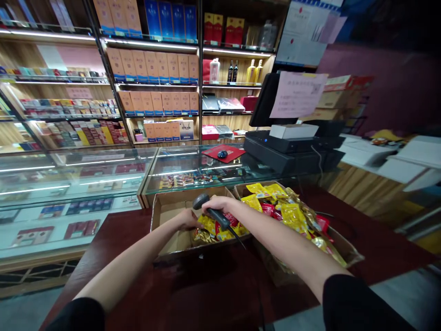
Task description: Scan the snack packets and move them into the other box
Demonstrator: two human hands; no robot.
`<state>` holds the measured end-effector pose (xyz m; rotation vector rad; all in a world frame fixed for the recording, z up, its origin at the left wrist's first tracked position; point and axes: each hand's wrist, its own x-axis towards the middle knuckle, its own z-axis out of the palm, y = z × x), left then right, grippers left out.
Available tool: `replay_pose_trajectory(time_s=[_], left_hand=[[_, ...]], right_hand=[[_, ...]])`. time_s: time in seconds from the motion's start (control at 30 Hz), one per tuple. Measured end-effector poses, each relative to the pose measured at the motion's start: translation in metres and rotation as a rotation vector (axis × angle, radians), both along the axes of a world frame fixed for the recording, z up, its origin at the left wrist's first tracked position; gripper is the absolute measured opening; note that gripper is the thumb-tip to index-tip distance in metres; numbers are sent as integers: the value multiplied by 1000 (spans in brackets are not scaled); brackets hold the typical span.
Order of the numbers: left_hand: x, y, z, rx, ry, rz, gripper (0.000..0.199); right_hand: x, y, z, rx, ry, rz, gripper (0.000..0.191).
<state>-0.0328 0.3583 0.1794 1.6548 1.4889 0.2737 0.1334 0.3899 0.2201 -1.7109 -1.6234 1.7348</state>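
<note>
My right hand (218, 203) is wrapped round a dark grey handheld barcode scanner (217, 218), its head pointing left and its cable trailing down to the right. Below and left of it, my left hand (188, 219) reaches into an open cardboard box (168, 243). Its fingers are bent together at the edge of a yellow packet (207, 224), and the fingertips are partly hidden. Yellow, red and gold packets lie in the right part of this box, while bare cardboard shows on its left. My right forearm crosses in front of a second cardboard box (351, 257), heaped with similar shiny packets (292, 216).
Both boxes stand on a dark red table (134, 257). Behind it is a glass display counter (113, 170) with a mouse (222, 154) on a red mat (210, 151). A monitor (263, 101) and a black cash drawer (282, 154) stand at the right. Stocked shelves (155, 85) line the wall.
</note>
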Motion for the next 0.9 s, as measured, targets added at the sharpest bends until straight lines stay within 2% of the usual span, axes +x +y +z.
replay_pose_trajectory(time_s=[0.13, 0.23, 0.33, 0.47, 0.67, 0.8, 0.9], left_hand=[[1, 2, 3, -160, -249, 171, 30], [-5, 5, 13, -247, -473, 289, 27], [-12, 7, 27, -251, -641, 371, 31], [-15, 1, 40, -215, -802, 401, 36], [-7, -13, 34, -287, -847, 353, 37], [-6, -12, 28, -248, -836, 377, 36], [-9, -7, 25, -215, -832, 412, 34]], right_hand=[[6, -4, 2, 26, 35, -23, 7], [18, -7, 7, 15, 132, -50, 5], [26, -15, 13, 15, 231, -73, 6], [26, -30, 19, 39, 386, -145, 10], [24, -58, 26, 5, 509, -302, 6], [23, -79, 38, 158, 577, -374, 14], [20, -102, 50, 214, 631, -401, 9]])
